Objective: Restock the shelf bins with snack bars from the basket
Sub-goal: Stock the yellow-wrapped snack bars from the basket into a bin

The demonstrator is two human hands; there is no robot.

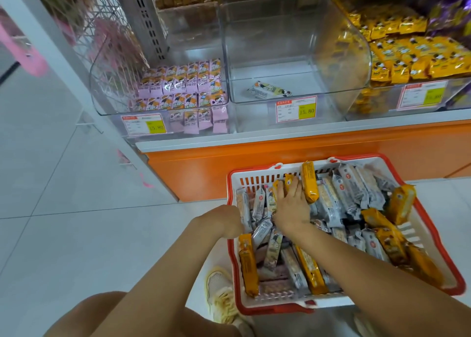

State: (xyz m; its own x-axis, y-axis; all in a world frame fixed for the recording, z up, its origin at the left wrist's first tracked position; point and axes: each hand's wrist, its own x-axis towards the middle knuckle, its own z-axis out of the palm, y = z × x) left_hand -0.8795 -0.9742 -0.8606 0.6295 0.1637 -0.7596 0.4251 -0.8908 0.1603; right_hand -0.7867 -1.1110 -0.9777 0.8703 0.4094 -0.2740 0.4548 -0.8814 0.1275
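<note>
A person crouches on the white tiled floor [76,209] in front of a low shelf with an orange base [293,150], and a red-rimmed white basket [270,310] sits on the floor just in front of that base. It is heaped with snack bars [351,191] in grey-white and orange wrappers, lying every which way; one orange bar [309,181] stands nearly upright against the far wall. The right hand [291,206] lies palm-down on the pile near the far left corner of the basket, its grip wide and loose, with fingers [295,185] stretched forward over the wrappers and nothing pinched that I can see. The left hand [228,222] is at the basket's left rim, curled into a narrow grip that seems to hook over the edge — its fingertips are hidden, so I judge that from the bent knuckles alone. Up on the shelf stand three clear bins side by side. The middle bin [293,31] holds just a single bar [270,90] lying flat near its front, above a red-and-yellow price tag [295,108]. The left bin [102,87] is partly stocked with rows of pink packs [183,82], and the right bin [377,82] is piled with yellow packs [413,56]. A pale shoe [219,285] shows just beside the basket's near left corner.
</note>
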